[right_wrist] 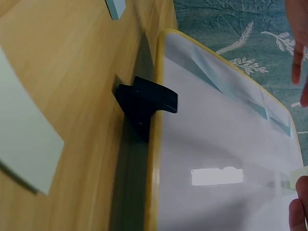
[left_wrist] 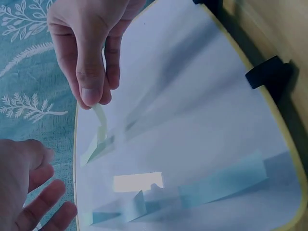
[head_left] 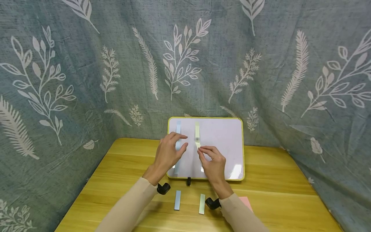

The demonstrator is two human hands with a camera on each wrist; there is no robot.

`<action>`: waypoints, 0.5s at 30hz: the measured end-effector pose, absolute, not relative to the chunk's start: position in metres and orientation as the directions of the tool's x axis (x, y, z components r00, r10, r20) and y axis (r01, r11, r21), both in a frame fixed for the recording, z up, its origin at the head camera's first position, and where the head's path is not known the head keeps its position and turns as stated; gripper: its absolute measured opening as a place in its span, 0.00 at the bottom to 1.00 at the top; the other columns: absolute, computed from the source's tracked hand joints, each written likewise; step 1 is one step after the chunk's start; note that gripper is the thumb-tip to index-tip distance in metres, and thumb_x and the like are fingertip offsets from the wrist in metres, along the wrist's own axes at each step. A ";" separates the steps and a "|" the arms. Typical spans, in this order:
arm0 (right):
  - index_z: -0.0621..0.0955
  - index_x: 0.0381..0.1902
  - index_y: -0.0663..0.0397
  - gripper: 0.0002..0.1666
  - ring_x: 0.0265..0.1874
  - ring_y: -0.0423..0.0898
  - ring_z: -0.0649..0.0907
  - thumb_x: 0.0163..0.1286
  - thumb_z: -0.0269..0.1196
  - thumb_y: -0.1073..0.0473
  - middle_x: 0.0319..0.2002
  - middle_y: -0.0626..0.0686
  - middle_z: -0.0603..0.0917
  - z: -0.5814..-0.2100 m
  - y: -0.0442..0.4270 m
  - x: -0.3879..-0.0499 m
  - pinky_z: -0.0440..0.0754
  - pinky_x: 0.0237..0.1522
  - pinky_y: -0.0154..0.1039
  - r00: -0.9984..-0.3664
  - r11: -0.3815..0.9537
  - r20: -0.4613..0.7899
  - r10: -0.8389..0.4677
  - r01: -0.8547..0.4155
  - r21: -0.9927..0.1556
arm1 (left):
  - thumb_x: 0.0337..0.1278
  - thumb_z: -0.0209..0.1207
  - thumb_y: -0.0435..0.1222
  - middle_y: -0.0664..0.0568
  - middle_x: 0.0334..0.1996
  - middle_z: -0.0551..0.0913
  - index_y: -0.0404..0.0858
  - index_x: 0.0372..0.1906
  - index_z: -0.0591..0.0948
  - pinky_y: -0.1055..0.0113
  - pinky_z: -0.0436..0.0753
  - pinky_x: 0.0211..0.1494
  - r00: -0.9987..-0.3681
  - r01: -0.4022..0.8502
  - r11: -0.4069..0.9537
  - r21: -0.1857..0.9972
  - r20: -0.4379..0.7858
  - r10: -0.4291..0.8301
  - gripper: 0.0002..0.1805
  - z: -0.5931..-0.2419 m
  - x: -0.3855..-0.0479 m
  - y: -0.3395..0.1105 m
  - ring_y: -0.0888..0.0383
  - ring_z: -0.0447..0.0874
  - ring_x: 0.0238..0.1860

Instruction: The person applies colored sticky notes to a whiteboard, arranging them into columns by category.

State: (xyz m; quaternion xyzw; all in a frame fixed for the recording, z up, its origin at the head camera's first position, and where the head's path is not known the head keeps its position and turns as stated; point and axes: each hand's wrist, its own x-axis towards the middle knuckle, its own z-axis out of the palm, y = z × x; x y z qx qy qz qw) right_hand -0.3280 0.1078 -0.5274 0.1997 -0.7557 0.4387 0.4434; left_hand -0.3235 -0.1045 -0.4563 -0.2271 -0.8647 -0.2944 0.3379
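Observation:
A white board (head_left: 220, 141) with a yellow rim leans upright on the table. Blue sticky strips (left_wrist: 221, 180) run down its left side, partly behind my left hand. One pale green strip (head_left: 197, 131) is stuck near the top of the board. My right hand (head_left: 214, 162) pinches a second green strip (left_wrist: 99, 115) between thumb and fingertips, just below the first, its upper end at the board. My left hand (head_left: 168, 153) hovers in front of the blue strips, thumb and fingers apart, holding nothing.
On the wooden table (head_left: 121, 187) before the board lie a blue pad of strips (head_left: 177, 200) and a green pad (head_left: 202, 204). A pink pad (head_left: 245, 203) is partly under the right forearm. A black clip (head_left: 189, 181) supports the board's lower edge. Patterned cloth (head_left: 185, 64) hangs behind.

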 end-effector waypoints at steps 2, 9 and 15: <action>0.98 0.45 0.62 0.06 0.47 0.58 0.97 0.71 0.83 0.70 0.45 0.56 0.97 -0.530 0.106 -0.330 0.92 0.57 0.29 -0.523 0.539 0.847 0.098 -0.687 -0.487 | 0.77 0.77 0.40 0.45 0.54 0.94 0.43 0.60 0.95 0.42 0.89 0.54 -0.667 0.586 0.733 0.345 0.720 0.195 0.14 -0.454 -0.330 -0.103 0.42 0.94 0.53; 0.98 0.44 0.62 0.06 0.47 0.57 0.97 0.71 0.83 0.69 0.46 0.57 0.97 -0.536 0.101 -0.333 0.96 0.53 0.41 -0.536 0.540 0.835 0.122 -0.670 -0.509 | 0.77 0.78 0.41 0.47 0.56 0.93 0.44 0.61 0.94 0.40 0.89 0.57 -0.675 0.579 0.741 0.340 0.710 0.202 0.15 -0.450 -0.348 -0.098 0.41 0.93 0.58; 0.97 0.43 0.65 0.06 0.45 0.57 0.98 0.70 0.83 0.70 0.46 0.58 0.96 -0.536 0.097 -0.334 0.97 0.49 0.56 -0.542 0.539 0.829 0.139 -0.661 -0.522 | 0.77 0.78 0.41 0.47 0.58 0.92 0.45 0.62 0.94 0.37 0.88 0.62 -0.681 0.579 0.743 0.335 0.700 0.215 0.15 -0.449 -0.357 -0.094 0.41 0.91 0.60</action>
